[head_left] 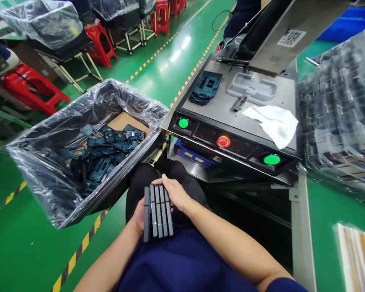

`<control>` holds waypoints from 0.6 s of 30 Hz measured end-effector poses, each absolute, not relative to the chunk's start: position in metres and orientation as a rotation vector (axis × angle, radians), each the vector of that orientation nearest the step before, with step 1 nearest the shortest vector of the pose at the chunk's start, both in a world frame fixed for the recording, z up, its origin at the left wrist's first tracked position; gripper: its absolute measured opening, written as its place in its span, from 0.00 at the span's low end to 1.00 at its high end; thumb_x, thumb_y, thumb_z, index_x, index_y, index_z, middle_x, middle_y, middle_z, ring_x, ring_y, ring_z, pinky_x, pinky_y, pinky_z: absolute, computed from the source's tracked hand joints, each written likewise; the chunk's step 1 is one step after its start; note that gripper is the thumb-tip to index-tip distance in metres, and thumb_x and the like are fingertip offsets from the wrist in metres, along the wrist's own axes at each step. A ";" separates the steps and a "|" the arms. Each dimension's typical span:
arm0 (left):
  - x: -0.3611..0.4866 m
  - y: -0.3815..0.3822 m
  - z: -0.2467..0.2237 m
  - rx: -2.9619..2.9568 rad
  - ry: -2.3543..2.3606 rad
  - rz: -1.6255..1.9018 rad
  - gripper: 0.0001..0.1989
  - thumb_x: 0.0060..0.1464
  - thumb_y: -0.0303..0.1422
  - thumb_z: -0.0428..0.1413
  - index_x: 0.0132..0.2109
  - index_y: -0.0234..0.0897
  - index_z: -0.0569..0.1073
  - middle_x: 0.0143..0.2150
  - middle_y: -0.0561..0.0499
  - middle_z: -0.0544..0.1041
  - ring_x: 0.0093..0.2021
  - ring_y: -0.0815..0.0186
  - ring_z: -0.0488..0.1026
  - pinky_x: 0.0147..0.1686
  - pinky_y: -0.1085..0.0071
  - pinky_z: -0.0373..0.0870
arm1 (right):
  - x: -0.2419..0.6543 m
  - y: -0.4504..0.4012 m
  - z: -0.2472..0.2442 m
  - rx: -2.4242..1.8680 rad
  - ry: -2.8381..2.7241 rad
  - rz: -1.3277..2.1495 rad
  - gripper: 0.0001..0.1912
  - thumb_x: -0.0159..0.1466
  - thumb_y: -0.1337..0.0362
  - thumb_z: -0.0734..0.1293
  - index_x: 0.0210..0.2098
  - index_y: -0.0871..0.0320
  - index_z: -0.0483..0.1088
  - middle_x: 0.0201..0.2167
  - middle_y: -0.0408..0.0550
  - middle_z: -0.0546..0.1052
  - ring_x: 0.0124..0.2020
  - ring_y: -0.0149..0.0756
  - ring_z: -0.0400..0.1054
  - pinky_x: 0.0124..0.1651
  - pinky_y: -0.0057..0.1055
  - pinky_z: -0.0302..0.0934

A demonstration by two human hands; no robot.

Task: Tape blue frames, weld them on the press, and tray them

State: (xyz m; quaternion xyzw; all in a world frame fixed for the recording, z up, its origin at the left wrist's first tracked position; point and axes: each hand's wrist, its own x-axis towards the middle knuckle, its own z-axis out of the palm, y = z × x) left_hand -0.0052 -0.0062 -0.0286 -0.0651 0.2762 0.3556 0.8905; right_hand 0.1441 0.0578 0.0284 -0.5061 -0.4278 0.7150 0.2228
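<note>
My hands hold a stack of several dark blue-grey plastic frames (158,213) above my lap, the pieces standing side by side and bound by a thin blue band. My left hand (137,217) cups the stack from below on its left side. My right hand (174,192) lies over the stack's far end, fingers curled on its top edge. To my left stands a black bin (33,170) lined with clear plastic, holding many loose blue plastic frames (100,148). The bin's rim is close to my left hand.
Ahead stands a steel-topped machine (207,121) with a blue fixture (205,87), a white cloth (272,123), green buttons and a red button (223,142). A raised lid (276,36) stands above it. Plastic-wrapped stacked trays (334,109) stand at the right. Red stools (100,44) stand on the green floor.
</note>
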 end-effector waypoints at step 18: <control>-0.004 -0.006 -0.023 -0.093 0.693 0.660 0.22 0.61 0.40 0.47 0.49 0.26 0.75 0.46 0.37 0.80 0.49 0.50 0.76 0.54 0.56 0.67 | 0.149 0.066 0.037 -1.275 -1.336 1.891 0.17 0.57 0.50 0.69 0.34 0.57 0.77 0.39 0.47 0.77 0.25 0.29 0.68 0.21 0.25 0.59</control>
